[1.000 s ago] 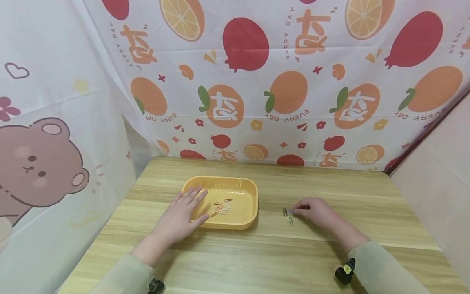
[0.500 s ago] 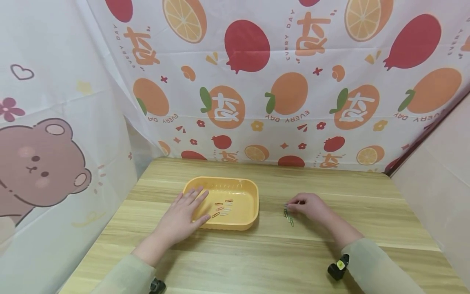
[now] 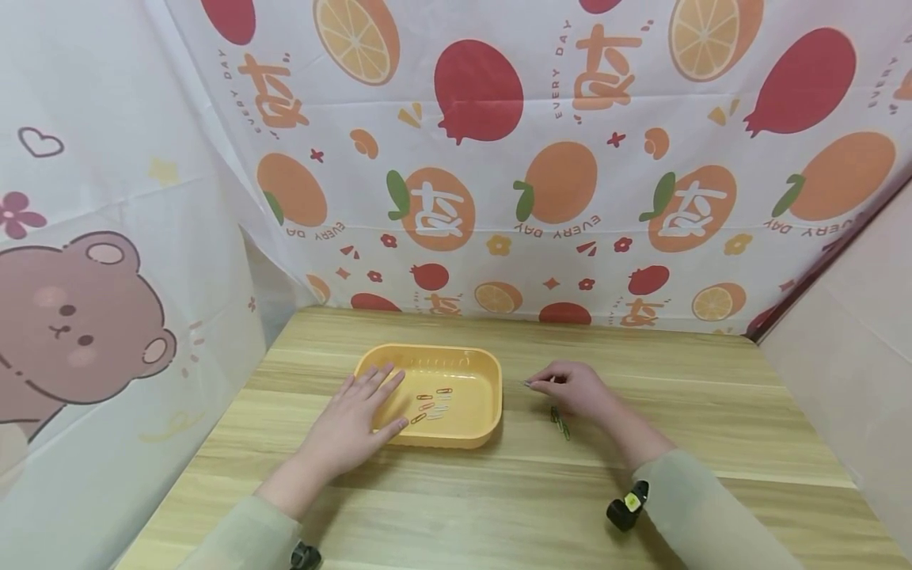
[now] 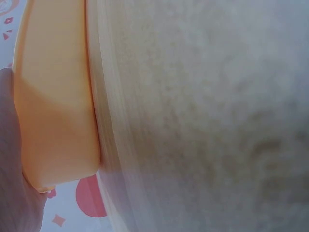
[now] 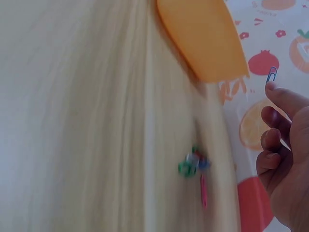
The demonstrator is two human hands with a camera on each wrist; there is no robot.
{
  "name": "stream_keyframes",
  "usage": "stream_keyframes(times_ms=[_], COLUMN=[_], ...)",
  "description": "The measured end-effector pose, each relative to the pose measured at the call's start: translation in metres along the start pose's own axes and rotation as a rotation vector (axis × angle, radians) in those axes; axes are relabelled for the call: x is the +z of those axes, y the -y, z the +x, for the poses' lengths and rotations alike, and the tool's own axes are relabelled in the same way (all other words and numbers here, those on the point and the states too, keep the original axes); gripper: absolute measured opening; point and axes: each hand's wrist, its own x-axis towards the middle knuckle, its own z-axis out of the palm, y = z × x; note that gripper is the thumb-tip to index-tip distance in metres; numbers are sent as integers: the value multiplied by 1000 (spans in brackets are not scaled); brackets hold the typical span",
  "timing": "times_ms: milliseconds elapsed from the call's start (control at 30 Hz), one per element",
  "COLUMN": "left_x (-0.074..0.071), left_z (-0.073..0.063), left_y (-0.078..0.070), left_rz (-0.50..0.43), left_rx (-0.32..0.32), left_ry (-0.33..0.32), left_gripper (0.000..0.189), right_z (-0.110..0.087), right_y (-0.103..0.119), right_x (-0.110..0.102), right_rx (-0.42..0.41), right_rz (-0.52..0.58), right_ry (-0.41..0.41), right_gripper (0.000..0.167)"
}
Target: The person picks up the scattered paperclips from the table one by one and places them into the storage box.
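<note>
In the head view a yellow plastic tray (image 3: 459,440) sits on the table, left of the middle. Several red, orange and white paper clips (image 3: 418,418) lie inside it. My left hand (image 3: 349,423) rests on the tray's left side, fingers spread over the rim; the left wrist view shows the tray's outer wall (image 4: 58,106) beside that hand. To the right of the tray, my right hand (image 3: 573,388) pinches a blue paper clip (image 5: 271,74) between thumb and finger above the table. Below that hand lies a small group of mostly green paper clips (image 3: 560,425).
In the right wrist view a pink paper clip (image 5: 203,191) lies beside the blurred group. The wooden table (image 3: 456,507) ends at a fruit-print cloth (image 3: 492,182) behind and a bear-print cloth (image 3: 192,261) on the left.
My right hand has lifted the blue paper clip away from the group and carried it left, closer to the tray. My left hand stays on the tray.
</note>
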Motion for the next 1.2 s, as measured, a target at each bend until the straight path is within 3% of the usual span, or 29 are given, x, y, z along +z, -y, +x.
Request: stream_keyframes(times_ms=[433,800,1033,1200], left_x=[1,2,2,1], left_z=[0,0,-1,-2], left_y=[1,0,-2,-2], left_rz=[1,4,3,4], left_rx=[0,-6,-13,-13], left_ry=[0,-2,4,4], left_gripper=[77,76,76,76], right_z=[25,37,39,41], right_y=[44,78,86,87], right_x=[32,66,79,84], right_rx=[-52,-153,-197,-202], right_rz=[66,92,57,-50], right_ry=[-29,32,69,102], right_gripper=[13,8,6,5])
